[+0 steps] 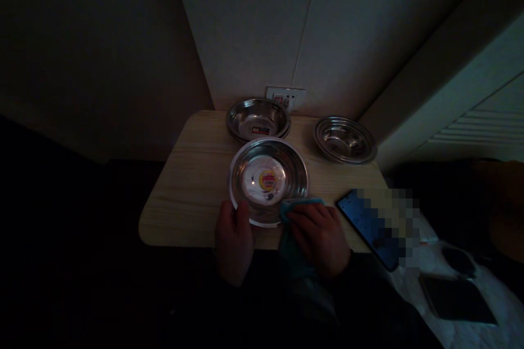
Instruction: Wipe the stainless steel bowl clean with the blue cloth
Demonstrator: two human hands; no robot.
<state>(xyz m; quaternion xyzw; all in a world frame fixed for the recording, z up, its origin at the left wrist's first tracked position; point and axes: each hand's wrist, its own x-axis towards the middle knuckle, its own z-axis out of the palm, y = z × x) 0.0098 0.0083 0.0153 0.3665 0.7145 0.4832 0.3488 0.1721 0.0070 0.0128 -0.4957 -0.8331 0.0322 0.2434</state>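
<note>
A shiny metal bowl [282, 155] with a round yellow and red label on its inner bottom is at the near middle of the wooden table. My left hand [234, 241] is closed on the bowl's near left rim, thumb on top. In my right hand [318, 234] is a blue-green cloth [297, 255], bunched against the bowl's near right rim and hanging below the table edge. Behind this bowl stand stacked metal bowls [258, 113], the upper one with a dark label inside.
Another stack of metal bowls [346, 139] sits at the table's back right. A phone [370, 229] lies at the right edge, partly pixelated. Behind the table [180, 185] is a wall with a socket [286, 97]. A dark flat object [456, 299] rests on pale fabric at right.
</note>
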